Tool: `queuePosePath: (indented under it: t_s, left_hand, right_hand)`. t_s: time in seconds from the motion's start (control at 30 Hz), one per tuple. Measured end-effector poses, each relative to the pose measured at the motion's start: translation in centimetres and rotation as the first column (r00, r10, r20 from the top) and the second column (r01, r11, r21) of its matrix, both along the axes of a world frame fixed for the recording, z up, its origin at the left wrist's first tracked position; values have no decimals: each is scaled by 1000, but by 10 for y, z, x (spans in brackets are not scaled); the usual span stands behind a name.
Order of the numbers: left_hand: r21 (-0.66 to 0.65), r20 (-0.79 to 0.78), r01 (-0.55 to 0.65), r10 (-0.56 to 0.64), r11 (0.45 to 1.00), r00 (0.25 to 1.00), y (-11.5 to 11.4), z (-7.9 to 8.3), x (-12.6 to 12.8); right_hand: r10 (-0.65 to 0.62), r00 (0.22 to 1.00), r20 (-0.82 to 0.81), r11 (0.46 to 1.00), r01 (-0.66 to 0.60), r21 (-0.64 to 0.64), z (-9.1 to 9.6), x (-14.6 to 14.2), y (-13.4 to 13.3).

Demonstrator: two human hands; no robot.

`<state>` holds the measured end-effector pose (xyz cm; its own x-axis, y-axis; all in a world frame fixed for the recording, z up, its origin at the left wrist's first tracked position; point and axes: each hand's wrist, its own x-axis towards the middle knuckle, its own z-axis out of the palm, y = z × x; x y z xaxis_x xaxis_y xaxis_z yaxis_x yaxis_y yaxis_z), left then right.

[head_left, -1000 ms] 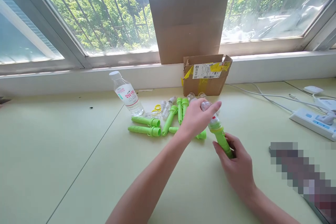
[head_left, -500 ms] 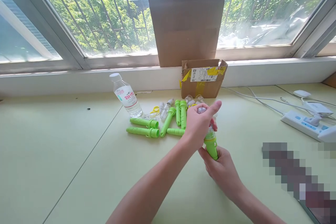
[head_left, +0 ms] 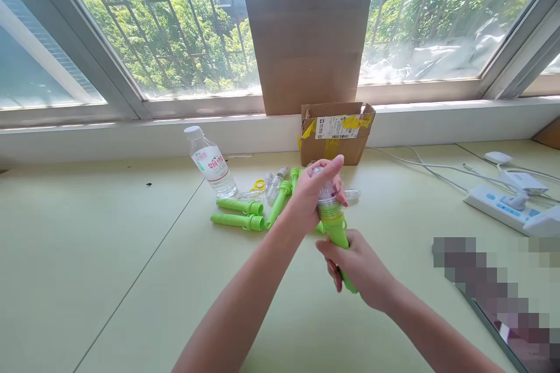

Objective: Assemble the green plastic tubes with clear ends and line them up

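Observation:
My left hand (head_left: 308, 195) is closed around the clear ribbed cap (head_left: 326, 192) of a small plastic flashlight, its thumb stretched along the top. The flashlight's green handle (head_left: 336, 232) slants down toward me, and my right hand (head_left: 361, 271) is wrapped round its lower part. A thin yellow ring shows where cap and handle meet. Behind and left of my hands lie loose green handles (head_left: 238, 221) with threaded ends. Several clear caps (head_left: 274, 186) and yellow rings (head_left: 258, 185) lie near them. Part of this group is hidden behind my left hand.
A water bottle (head_left: 212, 163) stands at the back left. An open cardboard box (head_left: 335, 143) sits against the sill. To the right are a power strip (head_left: 499, 210) with cables and a pixelated dark object (head_left: 485, 291). A clear piece (head_left: 352, 194) lies right of my hands.
Both hands and the flashlight have moved slightly left and toward me. My right hand has shifted on the handle, and more of its lower end shows now.

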<state>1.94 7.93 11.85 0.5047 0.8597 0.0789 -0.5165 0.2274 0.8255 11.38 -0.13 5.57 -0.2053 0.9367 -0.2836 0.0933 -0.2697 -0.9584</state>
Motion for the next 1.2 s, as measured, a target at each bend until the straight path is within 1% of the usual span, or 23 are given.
queuePosePath:
  t_s: [0.03,0.07,0.13,0.17,0.2,0.27,0.33,0.43,0.5,0.53,0.6,0.63,0.67,0.7,0.73,0.77,0.8,0.83,0.9,0.97,1.07,1.13,1.2]
  left_hand:
    - [15,-41,-74,75,997,996,1,1,0]
    - [30,-72,-152,154,988,985,2,2,-1]
    - [46,-105,-289,293,956,950,1,4,-2]
    - [49,-113,-334,338,941,935,1,5,-3]
    - [52,-119,-356,360,933,925,0,6,-4]
    - [55,-135,-341,345,939,929,-2,9,-7]
    - [49,-133,-282,286,958,949,-3,11,-11]
    - [11,-108,-142,143,990,984,-2,12,-18]
    - [-10,-88,-37,36,999,995,0,12,-22]
    - [-13,-81,0,-1,1000,997,0,12,-24]
    - [-3,-76,13,-13,1000,997,2,13,-24]
    - [7,-84,-9,10,1000,996,3,13,-24]
    - [22,-98,-46,48,999,994,3,12,-22]
    - [40,-114,-91,95,995,989,4,12,-21]
    - [59,-130,-135,141,989,981,3,12,-19]
    - [79,-144,-173,183,982,973,2,11,-16]
    - [99,-156,-203,217,974,964,1,10,-14]
    - [114,-165,-222,238,968,957,-1,10,-11]
    - [143,-182,-239,263,960,947,-6,9,-7]
    - [163,-193,-246,276,955,942,-9,10,-5]
    - [161,-198,-230,260,960,945,-9,12,-7]
    - [142,-182,-191,216,971,959,-8,14,-12]
    - [102,-163,-114,130,988,978,-7,15,-17]
  right_hand:
    - [-106,986,126,991,95,94,-3,-2,6]
    - [-214,947,239,962,163,218,-6,-4,11]
    - [-433,824,366,841,225,491,-12,-7,20]
    - [-482,791,377,801,225,554,-14,-9,23]
    - [-480,797,367,794,216,568,-15,-11,24]
    - [-381,878,289,840,198,505,-15,-15,23]
    - [-242,950,198,914,154,376,-11,-17,19]
    - [-56,997,60,977,42,209,-2,-16,12]
    - [112,992,-56,989,-106,101,3,-13,8]
    - [202,972,-123,979,-197,50,5,-12,6]
    - [294,930,-220,953,-304,-12,7,-12,5]
    - [284,933,-220,955,-296,-21,7,-12,6]
    - [230,957,-176,972,-234,-4,5,-13,7]
    - [147,985,-92,989,-144,39,3,-14,8]
    - [-12,999,31,993,8,120,0,-15,10]
    - [-169,974,148,963,131,236,-4,-16,11]
    - [-310,919,243,912,216,350,-8,-16,13]
    - [-413,858,305,861,258,438,-12,-16,14]
    - [-508,788,348,807,294,513,-18,-16,15]
    - [-477,819,318,822,288,491,-20,-17,13]
    - [-322,928,187,901,239,361,-15,-21,9]
    - [-213,971,106,945,177,274,-10,-21,6]
    - [-67,998,11,985,65,163,-4,-19,3]
